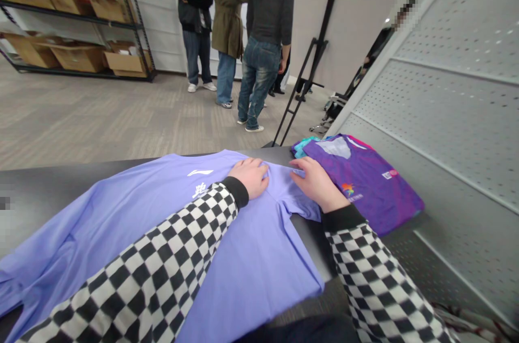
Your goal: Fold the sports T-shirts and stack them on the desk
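Under left grip point(252, 177), lavender shirt point(247, 256)

Dark tabletop point(44, 186), mostly under a spread-out lavender shirt point(133, 197) — plus a folded clothes pile point(365, 180), purple on top, by the right edge.

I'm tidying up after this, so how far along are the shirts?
The purple top looks done, lying flat on other garments. In hand is the lavender shirt: left hand near its shoulder, right hand at one sleeve. Folding seems left: it lies spread out, its opposite side rumpled.
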Available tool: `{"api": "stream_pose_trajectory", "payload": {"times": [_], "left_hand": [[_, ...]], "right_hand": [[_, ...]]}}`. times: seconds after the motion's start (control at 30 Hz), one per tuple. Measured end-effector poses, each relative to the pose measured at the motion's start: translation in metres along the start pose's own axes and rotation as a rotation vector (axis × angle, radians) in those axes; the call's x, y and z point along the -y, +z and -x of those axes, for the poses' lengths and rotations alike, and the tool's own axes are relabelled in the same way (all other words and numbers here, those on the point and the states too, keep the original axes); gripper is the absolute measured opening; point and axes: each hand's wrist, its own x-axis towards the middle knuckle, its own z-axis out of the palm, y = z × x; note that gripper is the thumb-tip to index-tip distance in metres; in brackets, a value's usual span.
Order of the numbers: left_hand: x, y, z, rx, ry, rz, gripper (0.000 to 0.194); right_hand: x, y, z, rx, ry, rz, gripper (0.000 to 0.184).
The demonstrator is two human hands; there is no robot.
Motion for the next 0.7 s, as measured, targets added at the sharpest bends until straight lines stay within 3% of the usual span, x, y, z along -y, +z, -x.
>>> {"api": "stream_pose_trajectory", "payload": {"times": [0.13, 0.27, 0.5, 0.7], "left_hand": [[0.006, 0.008, 0.000, 0.006, -0.051, 0.049, 0.056], [0.010, 0.014, -0.003, 0.108, -0.113, 0.092, 0.077], [0.019, 0.012, -0.007, -0.110, -0.189, 0.032, 0.055], [0.043, 0.015, -0.015, -0.095, -0.321, 0.028, 0.038]], "right_hand": [[-0.003, 0.008, 0.001, 0.133, -0.033, -0.056, 0.022], [-0.007, 0.010, 0.002, 0.132, -0.010, -0.013, 0.024], [-0.004, 0.013, 0.000, 0.064, 0.038, 0.075, 0.035], [-0.006, 0.017, -0.002, 0.121, 0.157, 0.225, 0.034]]}}
